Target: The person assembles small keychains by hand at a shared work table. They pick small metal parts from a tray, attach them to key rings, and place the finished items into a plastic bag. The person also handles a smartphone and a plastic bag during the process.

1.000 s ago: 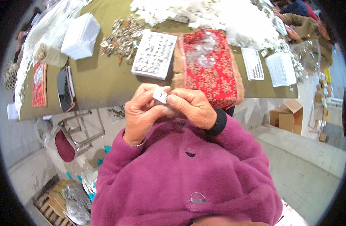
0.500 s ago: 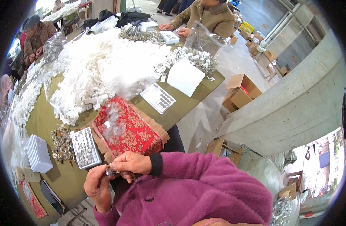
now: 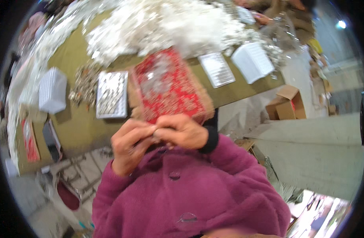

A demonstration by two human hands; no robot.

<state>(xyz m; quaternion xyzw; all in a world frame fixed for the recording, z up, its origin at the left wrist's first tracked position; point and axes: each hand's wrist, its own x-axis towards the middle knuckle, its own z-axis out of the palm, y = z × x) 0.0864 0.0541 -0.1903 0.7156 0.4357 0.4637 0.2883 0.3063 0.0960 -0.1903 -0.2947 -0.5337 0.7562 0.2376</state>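
View swung back over table | left hand (image 3: 128, 148), right hand (image 3: 182, 133) pinch together | grip contents hidden

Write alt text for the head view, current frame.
Two bare hands, left hand and right hand, meet fingertip to fingertip above a magenta fleece jacket; what they pinch is hidden. Beyond lie a red patterned fabric cushion, a white compartment tray and a white fluffy heap.

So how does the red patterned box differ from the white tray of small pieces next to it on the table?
The red patterned box is bright red with a pale floral design; the white tray is white, filled with rows of small greyish pieces. The box looks larger and bulkier, while the tray looks flat. The box lies just beyond the left hand and right hand; the tray sits further to the person's left. Both are rectangular and rest on the olive table.
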